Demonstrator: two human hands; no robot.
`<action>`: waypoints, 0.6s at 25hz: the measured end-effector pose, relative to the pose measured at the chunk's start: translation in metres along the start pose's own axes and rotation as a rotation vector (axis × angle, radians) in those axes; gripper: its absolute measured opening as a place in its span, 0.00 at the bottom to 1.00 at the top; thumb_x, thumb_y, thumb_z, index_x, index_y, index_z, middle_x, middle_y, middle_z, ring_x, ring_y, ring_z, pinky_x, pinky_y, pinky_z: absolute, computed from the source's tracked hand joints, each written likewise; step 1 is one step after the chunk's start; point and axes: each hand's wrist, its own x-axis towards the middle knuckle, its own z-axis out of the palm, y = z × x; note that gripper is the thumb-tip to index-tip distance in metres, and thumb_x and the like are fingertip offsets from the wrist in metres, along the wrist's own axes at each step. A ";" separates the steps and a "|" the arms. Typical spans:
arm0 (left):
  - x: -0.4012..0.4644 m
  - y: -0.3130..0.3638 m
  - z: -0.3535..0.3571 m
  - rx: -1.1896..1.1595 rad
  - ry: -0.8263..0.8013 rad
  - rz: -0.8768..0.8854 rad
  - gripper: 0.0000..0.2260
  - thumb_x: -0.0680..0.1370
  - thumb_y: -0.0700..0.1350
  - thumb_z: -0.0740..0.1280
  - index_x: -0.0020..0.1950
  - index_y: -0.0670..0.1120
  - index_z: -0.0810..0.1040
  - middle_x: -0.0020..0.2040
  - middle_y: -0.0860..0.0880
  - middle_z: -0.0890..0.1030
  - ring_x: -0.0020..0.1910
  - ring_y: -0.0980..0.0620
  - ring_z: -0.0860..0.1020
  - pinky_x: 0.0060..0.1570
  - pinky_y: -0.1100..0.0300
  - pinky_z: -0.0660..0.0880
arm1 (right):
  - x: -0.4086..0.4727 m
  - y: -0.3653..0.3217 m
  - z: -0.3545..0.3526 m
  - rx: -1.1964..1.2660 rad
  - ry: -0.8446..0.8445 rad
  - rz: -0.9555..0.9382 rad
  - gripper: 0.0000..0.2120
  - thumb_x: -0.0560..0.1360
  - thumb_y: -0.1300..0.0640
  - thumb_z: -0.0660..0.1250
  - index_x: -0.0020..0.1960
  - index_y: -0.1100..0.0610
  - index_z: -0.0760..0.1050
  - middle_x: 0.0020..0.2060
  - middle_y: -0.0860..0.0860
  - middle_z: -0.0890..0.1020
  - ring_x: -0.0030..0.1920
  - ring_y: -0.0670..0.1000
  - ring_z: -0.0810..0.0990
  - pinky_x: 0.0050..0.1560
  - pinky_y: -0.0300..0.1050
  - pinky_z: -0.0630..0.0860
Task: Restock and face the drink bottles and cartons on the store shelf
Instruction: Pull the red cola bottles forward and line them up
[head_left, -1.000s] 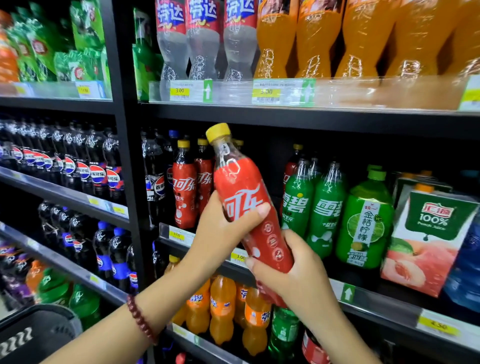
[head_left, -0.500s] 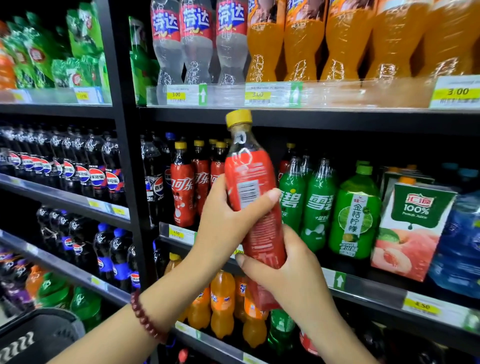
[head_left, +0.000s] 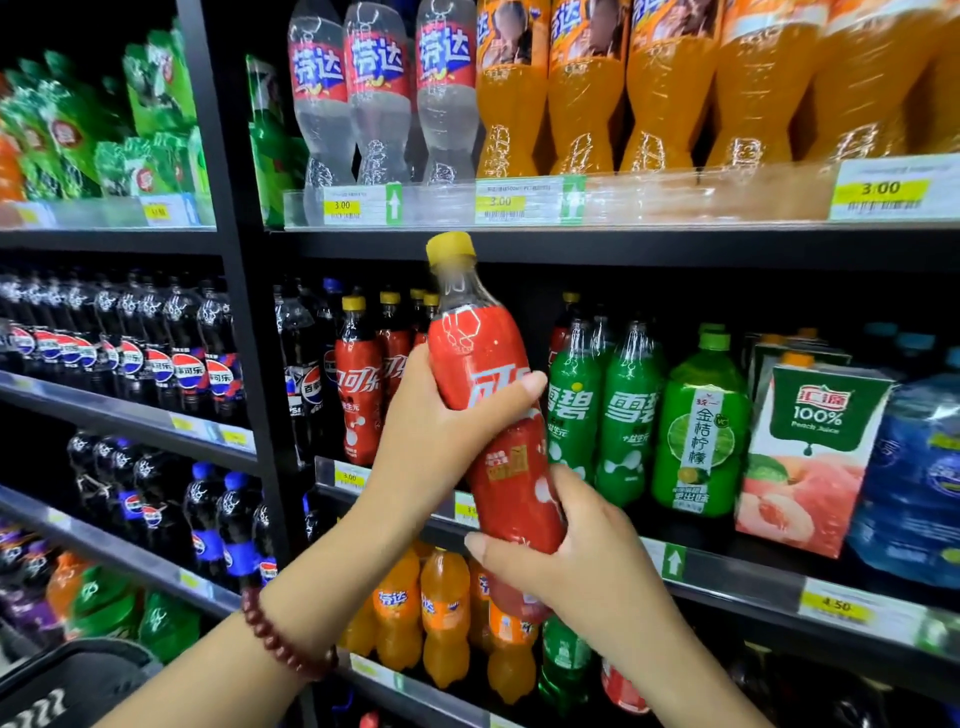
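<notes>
Red cola bottle (head_left: 493, 415) sits mid-frame, off the shelf, held in the air in front of the middle shelf (head_left: 727, 577). Long axis near vertical, yellow cap tipped slightly to upper left of frame, base toward lower centre. White logo faces the camera.

Left hand (head_left: 436, 431) wraps the bottle's mid-body from the left, thumb across the front of the label, fingers curled behind. Right hand (head_left: 576, 561) clamps the lower body from the right, fingers curled round it, base hidden behind the palm. Both hands are closed on it; neither is free.

Key relation: the matching red cola row (head_left: 363, 379) stands just left of the held bottle, behind the left hand. Green Sprite bottles (head_left: 602, 410) stand just right. The slot between them looks dark and open, directly behind the bottle. So I judge the move is straight back and down, base first, logo kept front.

Headroom: cap is level with the underside of the upper shelf (head_left: 623, 249), so it must drop before going in.

Further right: lime drink bottle (head_left: 696, 426), peach juice carton (head_left: 815, 452). A black basket (head_left: 67, 686) sits at the lower left corner.
</notes>
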 end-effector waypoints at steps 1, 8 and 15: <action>0.001 0.001 -0.001 0.049 0.029 0.027 0.27 0.58 0.60 0.74 0.51 0.50 0.76 0.45 0.50 0.82 0.42 0.55 0.82 0.42 0.60 0.80 | 0.002 -0.002 0.002 -0.177 0.070 -0.037 0.25 0.61 0.34 0.71 0.50 0.46 0.68 0.42 0.44 0.79 0.42 0.45 0.80 0.44 0.45 0.79; 0.009 -0.004 -0.009 -0.171 -0.099 0.072 0.23 0.61 0.54 0.72 0.53 0.47 0.77 0.50 0.44 0.83 0.49 0.42 0.82 0.50 0.43 0.79 | 0.020 0.008 -0.009 0.597 -0.494 0.044 0.27 0.59 0.49 0.76 0.57 0.43 0.74 0.52 0.47 0.84 0.52 0.47 0.83 0.50 0.42 0.79; 0.005 -0.015 0.001 0.169 0.054 0.124 0.29 0.59 0.58 0.78 0.55 0.54 0.73 0.46 0.58 0.82 0.46 0.65 0.80 0.43 0.72 0.75 | 0.041 0.012 0.019 -0.038 0.202 -0.113 0.25 0.61 0.37 0.72 0.52 0.42 0.66 0.46 0.41 0.80 0.46 0.44 0.80 0.44 0.46 0.78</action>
